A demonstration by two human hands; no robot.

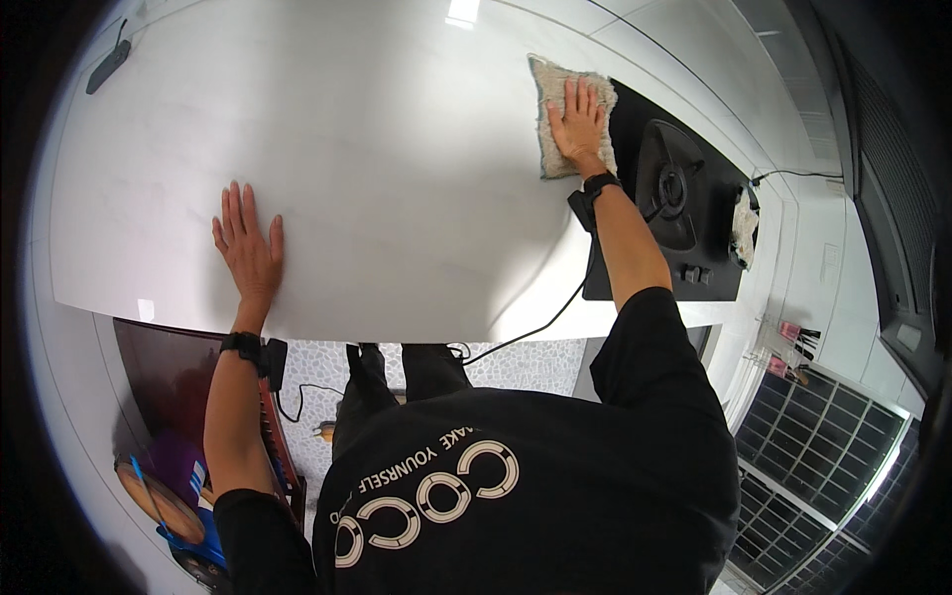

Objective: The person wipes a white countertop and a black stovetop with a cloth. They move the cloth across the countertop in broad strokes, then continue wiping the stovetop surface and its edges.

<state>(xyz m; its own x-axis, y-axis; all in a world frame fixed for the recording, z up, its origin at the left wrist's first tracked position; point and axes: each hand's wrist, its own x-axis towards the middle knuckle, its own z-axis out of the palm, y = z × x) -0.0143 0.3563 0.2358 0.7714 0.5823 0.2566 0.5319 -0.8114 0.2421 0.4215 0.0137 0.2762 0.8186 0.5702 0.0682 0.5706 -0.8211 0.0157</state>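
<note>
My left hand (251, 249) lies palm down on the white countertop (401, 193), fingers and thumb apart, with nothing under it that I can see. Farther out on the right, my right hand (579, 126) rests flat on a shaggy beige cleaning cloth (553, 155) with a dark green edge. The fingers are stretched out on top of the cloth and do not curl round it. Its right side meets the edge of a black gas hob (628, 111). On the hob, a burner with its pan support (672, 190) stands just right of my hand.
A pale cloth (744, 227) lies at the hob's far right, near the control knobs (698, 274). A cable (554, 320) hangs from my right wrist device over the counter's front edge. Above the hob juts a dark range hood (885, 208). A small black device (109, 68) sits far left.
</note>
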